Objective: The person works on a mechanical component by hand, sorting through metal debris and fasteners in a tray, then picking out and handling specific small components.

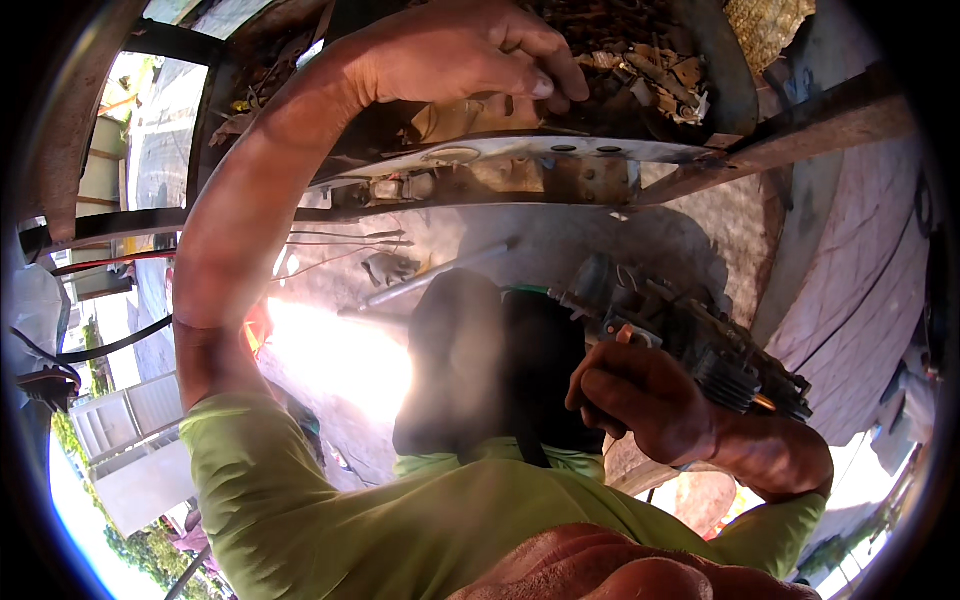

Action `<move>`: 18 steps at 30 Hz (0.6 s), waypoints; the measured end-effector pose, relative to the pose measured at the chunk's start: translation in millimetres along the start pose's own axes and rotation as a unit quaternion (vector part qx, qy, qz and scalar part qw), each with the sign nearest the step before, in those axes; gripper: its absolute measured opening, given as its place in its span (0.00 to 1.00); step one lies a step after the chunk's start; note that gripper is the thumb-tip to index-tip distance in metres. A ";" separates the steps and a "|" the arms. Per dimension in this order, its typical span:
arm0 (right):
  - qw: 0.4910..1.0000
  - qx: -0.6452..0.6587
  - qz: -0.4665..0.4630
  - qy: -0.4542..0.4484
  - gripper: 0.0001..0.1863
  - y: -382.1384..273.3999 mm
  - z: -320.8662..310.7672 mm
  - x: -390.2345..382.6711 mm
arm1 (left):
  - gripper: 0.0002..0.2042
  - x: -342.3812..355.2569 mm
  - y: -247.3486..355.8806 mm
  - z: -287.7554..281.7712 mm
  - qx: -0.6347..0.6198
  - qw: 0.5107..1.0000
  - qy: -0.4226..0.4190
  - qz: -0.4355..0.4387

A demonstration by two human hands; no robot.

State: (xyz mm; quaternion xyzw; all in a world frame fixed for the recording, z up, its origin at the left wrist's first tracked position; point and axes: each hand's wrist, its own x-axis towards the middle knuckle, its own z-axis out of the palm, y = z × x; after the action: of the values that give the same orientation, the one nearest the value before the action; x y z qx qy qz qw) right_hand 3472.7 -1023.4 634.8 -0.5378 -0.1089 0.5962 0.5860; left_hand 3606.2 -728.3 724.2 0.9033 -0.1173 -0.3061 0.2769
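My left hand [480, 55] reaches across the top, over a rusty metal trough or ledge [735, 120] littered with dry leaves [665, 85]. Its fingers curl down together beside a flat tan piece [460, 120]; what they hold, if anything, is hidden. Close to my body on the right, my right hand [640, 395] is curled into a fist. Whether something small sits inside it cannot be made out. Just beyond that fist lies a dark, greasy engine-like assembly [690, 330] with cooling fins, resting on the ground.
A perforated metal crossbar [500, 150] spans the view below my left hand. An angled rusty beam [830, 120] runs off to the right. On the ground are a pale metal tube [440, 273] and thin wires [345, 240]. Strong sunlight glares at centre left.
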 end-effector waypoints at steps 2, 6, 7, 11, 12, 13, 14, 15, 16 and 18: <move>1.000 0.013 0.007 -0.001 0.16 2.5 -0.8 1.3 | 0.17 12.6 -7.4 8.6 -0.006 0.996 -0.037 0.081; 1.000 -0.014 -0.003 -0.003 0.15 0.2 -0.6 1.1 | 0.18 43.1 -48.9 4.2 0.137 0.954 0.112 0.241; 1.000 -0.013 -0.005 0.000 0.15 0.7 -1.2 1.5 | 0.18 42.8 -44.6 3.2 0.080 0.979 0.112 0.148; 1.000 -0.009 0.011 -0.011 0.13 -0.3 -4.8 0.6 | 0.15 36.3 -61.7 -3.7 0.092 0.953 0.249 0.144; 1.000 -0.009 0.021 -0.019 0.12 -2.4 -5.5 -0.5 | 0.14 30.5 -70.7 -9.7 0.073 0.949 0.256 0.168; 0.999 -0.011 0.025 -0.017 0.12 -4.6 -4.8 -1.2 | 0.12 25.9 -76.8 -13.5 0.053 0.944 0.262 0.194; 0.999 -0.009 0.029 -0.014 0.12 -6.0 -4.8 -1.1 | 0.11 19.0 -73.3 -13.4 0.101 0.957 0.220 0.158; 0.999 -0.007 0.034 -0.012 0.12 -6.2 -5.0 -0.7 | 0.10 8.9 -68.4 -12.1 0.149 0.965 0.177 0.121; 0.999 -0.005 0.032 -0.014 0.12 -5.2 -5.2 0.6 | 0.09 0.8 -67.0 -11.3 0.195 0.968 0.135 0.081; 1.000 -0.006 0.027 -0.015 0.12 -5.0 -4.1 1.1 | 0.06 -1.0 -91.4 5.0 0.190 0.965 0.134 0.120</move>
State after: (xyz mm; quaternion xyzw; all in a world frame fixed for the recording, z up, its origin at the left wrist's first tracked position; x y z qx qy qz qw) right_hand 3479.1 -1023.1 636.4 -0.5349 -0.1066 0.6192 0.5648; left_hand 3606.1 -655.2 669.2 0.9512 -0.2429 -0.1192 0.1485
